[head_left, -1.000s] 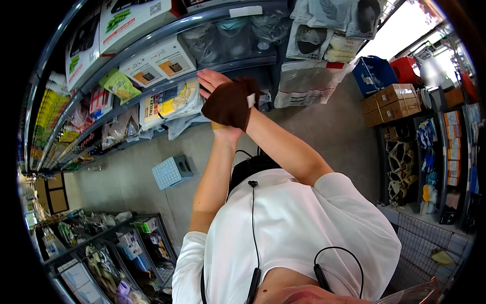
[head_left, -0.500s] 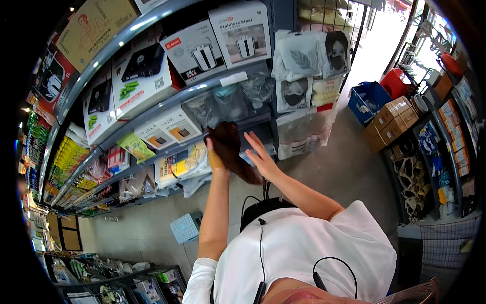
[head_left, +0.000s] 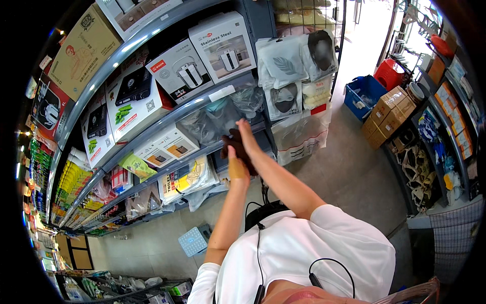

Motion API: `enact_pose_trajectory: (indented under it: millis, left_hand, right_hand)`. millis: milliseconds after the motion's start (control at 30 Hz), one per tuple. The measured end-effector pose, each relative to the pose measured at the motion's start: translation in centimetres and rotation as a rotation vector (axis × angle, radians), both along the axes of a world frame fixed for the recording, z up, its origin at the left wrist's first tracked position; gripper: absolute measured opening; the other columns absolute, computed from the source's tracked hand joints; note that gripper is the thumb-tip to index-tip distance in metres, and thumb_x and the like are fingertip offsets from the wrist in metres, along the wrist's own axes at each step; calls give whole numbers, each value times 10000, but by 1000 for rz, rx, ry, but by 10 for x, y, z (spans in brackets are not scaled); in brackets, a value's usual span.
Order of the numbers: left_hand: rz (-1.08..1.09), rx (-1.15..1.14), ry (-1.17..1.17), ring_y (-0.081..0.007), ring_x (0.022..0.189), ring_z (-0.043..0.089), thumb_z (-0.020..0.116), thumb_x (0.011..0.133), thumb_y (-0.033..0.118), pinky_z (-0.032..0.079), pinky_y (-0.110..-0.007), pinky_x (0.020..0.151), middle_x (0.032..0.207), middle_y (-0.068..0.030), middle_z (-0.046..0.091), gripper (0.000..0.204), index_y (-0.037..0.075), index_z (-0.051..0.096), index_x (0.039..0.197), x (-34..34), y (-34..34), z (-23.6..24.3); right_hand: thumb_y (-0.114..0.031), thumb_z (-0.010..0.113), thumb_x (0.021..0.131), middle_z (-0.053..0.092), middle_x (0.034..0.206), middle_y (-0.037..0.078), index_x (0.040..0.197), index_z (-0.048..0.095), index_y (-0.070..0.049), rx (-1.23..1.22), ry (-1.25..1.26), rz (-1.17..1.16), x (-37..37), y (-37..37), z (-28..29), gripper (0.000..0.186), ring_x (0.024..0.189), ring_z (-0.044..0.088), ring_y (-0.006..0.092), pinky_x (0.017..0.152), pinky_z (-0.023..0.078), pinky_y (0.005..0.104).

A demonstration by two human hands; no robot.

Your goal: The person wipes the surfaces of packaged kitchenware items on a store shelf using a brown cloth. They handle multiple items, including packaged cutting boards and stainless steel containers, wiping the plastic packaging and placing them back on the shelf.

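A dark brown piece of soft cloth (head_left: pixel 234 138) is bunched up between my two hands, in front of the shelf; its exact kind does not show. My left hand (head_left: pixel 236 166) grips it from the left and below. Against its right side presses my right hand (head_left: pixel 248 139), fingers together and pointing up, so the cloth is squeezed between both palms. Part of it is hidden behind my fingers. Just beyond my hands, clear plastic-wrapped goods (head_left: pixel 218 115) lie on the shelf.
Boxed kettles (head_left: pixel 225 48) and boxed black cooktops (head_left: pixel 132 96) fill the grey shelf. Bagged masks (head_left: pixel 284 99) hang at its right end. A blue crate (head_left: pixel 362 101) and cardboard cartons (head_left: pixel 392 111) stand on the floor at right. A light-blue stool-like object (head_left: pixel 193 242) is below left.
My right hand has come in against the cloth, which hung loose from my left hand before and is now bunched up. Both hands and the view have shifted slightly.
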State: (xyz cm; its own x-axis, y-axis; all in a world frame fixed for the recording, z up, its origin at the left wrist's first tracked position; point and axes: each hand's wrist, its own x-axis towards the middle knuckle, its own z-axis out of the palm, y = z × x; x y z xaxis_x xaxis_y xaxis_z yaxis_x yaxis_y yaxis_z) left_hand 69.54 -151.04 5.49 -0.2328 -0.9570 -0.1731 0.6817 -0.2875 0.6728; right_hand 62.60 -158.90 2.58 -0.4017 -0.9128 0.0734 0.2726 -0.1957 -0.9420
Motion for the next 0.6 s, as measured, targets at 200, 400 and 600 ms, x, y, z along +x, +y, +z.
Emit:
enact_pose_trajectory:
  millis: [200,400,600]
  left_hand:
    - [-61,68,27,-182,1126,418,380,877,488,268,-312,975,1237,-25,446,524,107,398,1236,-5,13,-9]
    - [-342,-126,480,-274,1102,452,302,887,485,357,-427,933,1230,-79,456,490,138,420,1213,-1,8,36]
    - [-38,-1,310,-253,1196,374,271,901,467,289,-404,1002,1318,-73,375,517,149,331,1304,17,1,38]
  right_hand:
    - [-98,585,746,437,1195,122,930,518,-84,-383,1055,-543,-24,-3,46,196,1177,336,374,965,273,467]
    - [-52,424,851,339,1314,149,1182,421,-66,-651,58,457,21,37,91,332,1233,315,300,1014,267,405]
    - [-477,239,897,220,1390,167,1327,244,-28,-313,-1134,913,-2,65,68,621,1284,209,309,1061,138,431]
